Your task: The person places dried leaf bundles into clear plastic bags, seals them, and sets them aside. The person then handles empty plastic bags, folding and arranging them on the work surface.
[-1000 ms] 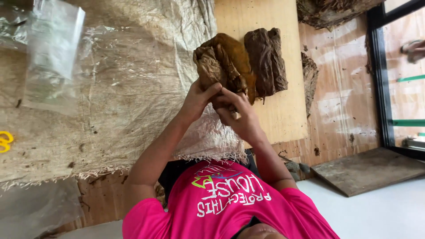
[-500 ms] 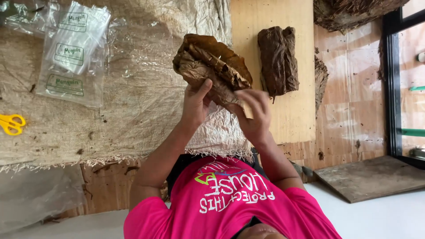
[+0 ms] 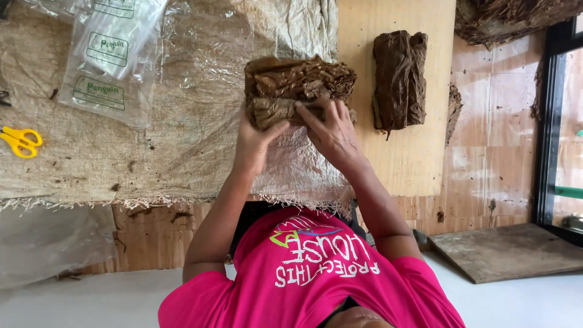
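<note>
Both my hands hold a folded bundle of brown dried leaves [image 3: 297, 82] above a woven sack cloth [image 3: 182, 133]. My left hand [image 3: 254, 143] grips the bundle's near left corner, thumb up against its side. My right hand [image 3: 331, 130] lies with spread fingers on the bundle's near edge. The bundle is squared up and lies level. A second, darker bundle of leaves [image 3: 399, 79] rests to its right on a pale wooden board [image 3: 413, 158], apart from both hands. My pink shirt fills the bottom of the view.
Clear plastic bags [image 3: 109, 54] lie on the cloth at upper left, with yellow scissors [image 3: 21, 141] at the far left. A heap of loose dark leaves [image 3: 516, 15] sits at top right. A flat wooden slab [image 3: 510, 249] lies at lower right beside a dark frame [image 3: 546, 121].
The bundle was raised and tilted with its leaves fanned; now it is folded flat and level, held lower between both hands. My right hand has moved onto its near edge.
</note>
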